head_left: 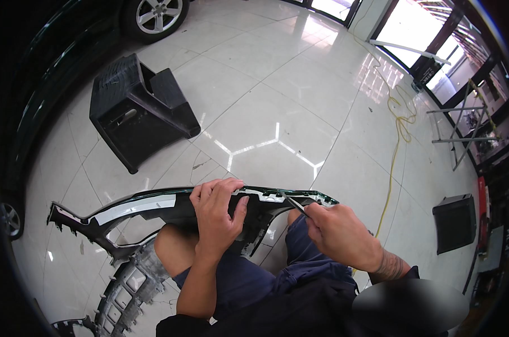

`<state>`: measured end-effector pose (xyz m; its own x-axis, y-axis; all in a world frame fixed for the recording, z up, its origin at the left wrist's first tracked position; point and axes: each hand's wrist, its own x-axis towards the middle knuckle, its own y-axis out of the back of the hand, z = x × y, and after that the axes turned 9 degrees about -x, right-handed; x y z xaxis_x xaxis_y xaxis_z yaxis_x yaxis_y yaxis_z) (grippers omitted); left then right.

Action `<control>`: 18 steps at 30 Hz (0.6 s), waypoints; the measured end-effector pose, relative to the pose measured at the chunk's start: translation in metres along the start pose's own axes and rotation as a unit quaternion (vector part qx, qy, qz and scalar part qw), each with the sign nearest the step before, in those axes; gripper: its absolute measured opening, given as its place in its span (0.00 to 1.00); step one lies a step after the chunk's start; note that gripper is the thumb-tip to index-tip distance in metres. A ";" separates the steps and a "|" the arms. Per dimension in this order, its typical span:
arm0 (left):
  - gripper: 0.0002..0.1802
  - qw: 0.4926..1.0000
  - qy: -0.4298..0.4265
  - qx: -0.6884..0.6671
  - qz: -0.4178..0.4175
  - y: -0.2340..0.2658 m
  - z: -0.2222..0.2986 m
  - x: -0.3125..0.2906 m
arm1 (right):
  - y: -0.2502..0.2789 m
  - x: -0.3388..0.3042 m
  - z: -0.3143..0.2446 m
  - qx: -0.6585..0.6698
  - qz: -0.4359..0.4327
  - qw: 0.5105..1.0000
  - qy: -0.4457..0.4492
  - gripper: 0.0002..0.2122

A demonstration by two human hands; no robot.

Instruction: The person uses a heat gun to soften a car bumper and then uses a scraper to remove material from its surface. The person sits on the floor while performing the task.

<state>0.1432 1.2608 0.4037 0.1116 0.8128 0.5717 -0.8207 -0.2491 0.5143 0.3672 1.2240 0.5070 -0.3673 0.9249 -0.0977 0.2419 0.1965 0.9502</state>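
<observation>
A long, dark car bumper cover (153,195) lies across my lap, its inner side toward me. Along its upper edge run white strips and small clip tabs. My left hand (218,210) holds that edge near the middle, fingers hooked over the top and thumb on the near side. Closed around a slim pointed metal tool (295,204), my right hand (336,227) is at the bumper's right end. The tool's tip meets the clip-lined edge there; its handle is hidden in my fist, so its exact kind cannot be made out.
A black plastic step stool (136,121) stands ahead on the tiled floor, beside a dark car (57,62). Grey lattice-like bumper parts (122,297) hang low at left. A yellow cord (397,168) trails along the right, near another black stool (455,222) and a metal stand (462,132).
</observation>
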 end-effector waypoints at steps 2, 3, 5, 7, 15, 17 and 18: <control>0.17 1.000 0.001 0.003 -0.002 0.001 0.000 0.000 | 0.006 0.006 -0.002 -0.021 -0.031 0.999 0.010 0.05; 0.16 1.000 0.005 0.002 -0.003 0.001 0.001 0.000 | 0.014 0.010 -0.004 -0.031 -0.042 0.998 0.021 0.05; 0.16 1.000 0.009 -0.004 -0.009 0.000 0.003 0.000 | 0.025 0.020 -0.001 -0.036 -0.074 0.995 0.051 0.04; 0.16 1.000 0.002 -0.005 -0.008 -0.003 0.003 0.001 | 0.040 0.035 0.006 -0.027 -0.116 0.988 0.097 0.04; 0.15 1.000 0.011 -0.009 -0.001 0.002 0.001 0.000 | 0.066 0.043 0.008 0.150 -0.161 0.975 -0.018 0.11; 0.15 1.000 0.011 -0.012 -0.004 0.003 0.001 0.000 | 0.046 0.027 0.005 0.335 -0.154 0.927 -0.075 0.12; 0.15 1.000 0.012 -0.015 -0.006 0.002 0.001 0.000 | 0.026 0.016 0.006 0.444 -0.151 0.878 -0.099 0.13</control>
<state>0.1418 1.2597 0.4055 0.1086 0.8284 0.5496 -0.8357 -0.2234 0.5018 0.3735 1.2459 0.5283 -0.3931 0.8083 -0.4384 0.7975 0.5370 0.2749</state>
